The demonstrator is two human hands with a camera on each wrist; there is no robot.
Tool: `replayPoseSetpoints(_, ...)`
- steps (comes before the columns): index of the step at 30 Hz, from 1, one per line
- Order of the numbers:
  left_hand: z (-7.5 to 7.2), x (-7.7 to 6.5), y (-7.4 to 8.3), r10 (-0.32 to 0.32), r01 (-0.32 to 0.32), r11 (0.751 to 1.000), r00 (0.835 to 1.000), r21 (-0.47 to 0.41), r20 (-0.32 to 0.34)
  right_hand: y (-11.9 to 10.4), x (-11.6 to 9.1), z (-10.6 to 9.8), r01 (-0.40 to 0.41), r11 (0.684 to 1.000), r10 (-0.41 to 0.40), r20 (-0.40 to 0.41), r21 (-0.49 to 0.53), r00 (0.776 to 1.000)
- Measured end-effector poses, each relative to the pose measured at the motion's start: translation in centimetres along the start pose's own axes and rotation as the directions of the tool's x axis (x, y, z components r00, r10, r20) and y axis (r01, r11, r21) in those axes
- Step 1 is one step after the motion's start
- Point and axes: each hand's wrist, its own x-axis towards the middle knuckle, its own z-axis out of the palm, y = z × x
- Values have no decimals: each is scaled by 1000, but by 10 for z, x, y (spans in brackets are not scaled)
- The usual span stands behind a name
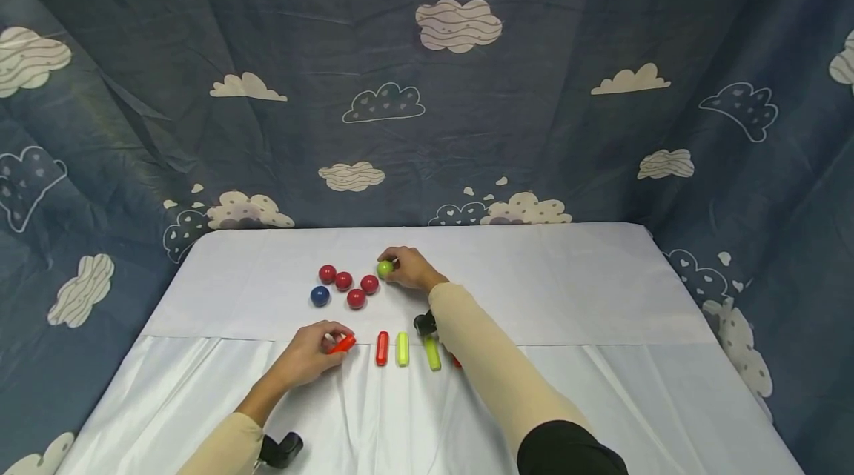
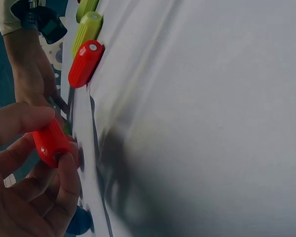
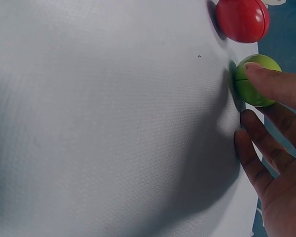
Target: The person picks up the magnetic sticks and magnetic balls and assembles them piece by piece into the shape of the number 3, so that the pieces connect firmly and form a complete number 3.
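My left hand (image 1: 312,353) holds a red rod (image 2: 50,142) between thumb and fingers, above the near part of the white cloth. It is a short, ribbed stick with rounded ends. Further back, my right hand (image 1: 412,269) has its thumb and fingers on a green ball (image 3: 258,80) at the table surface. That ball has a thin seam around it. Just left of it, a red ball (image 1: 370,284) stands among several others like it, and a blue ball (image 1: 320,296) lies at their front left.
Between my arms lie another red rod (image 1: 382,348), a yellow-green rod (image 1: 402,349) and a second yellow-green rod (image 1: 432,353). One more red piece (image 1: 457,361) is mostly hidden by my right sleeve. A dark cloud-patterned curtain (image 1: 507,164) hangs behind the table.
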Motion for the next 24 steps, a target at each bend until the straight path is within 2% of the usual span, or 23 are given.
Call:
replayPoseSetpoints(5, -1, -3, 9, 10, -10, 1000, 997, 2, 71, 0, -1, 0, -1, 1000, 1, 0, -1, 1000)
replayPoseSetpoints(9, 0, -4, 13, 59, -61, 998, 990, 12, 130, 0, -2, 1, -3, 1000, 3, -3, -8, 1000)
replayPoseSetpoints(13, 3, -4, 15, 115, -118, 993, 981, 9, 158, 0, -1, 1, -3, 1000, 3, -4, -8, 1000)
replayPoseSetpoints(18, 8, -2, 22, 165, -166, 986, 966, -13, 198, 0, -2, 0, -3, 1000, 3, -11, -3, 1000)
replayPoseSetpoints(24, 13, -3, 30, 200, -209, 978, 945, 9, 257, 0, -2, 0, -5, 1000, 5, -17, 4, 1000)
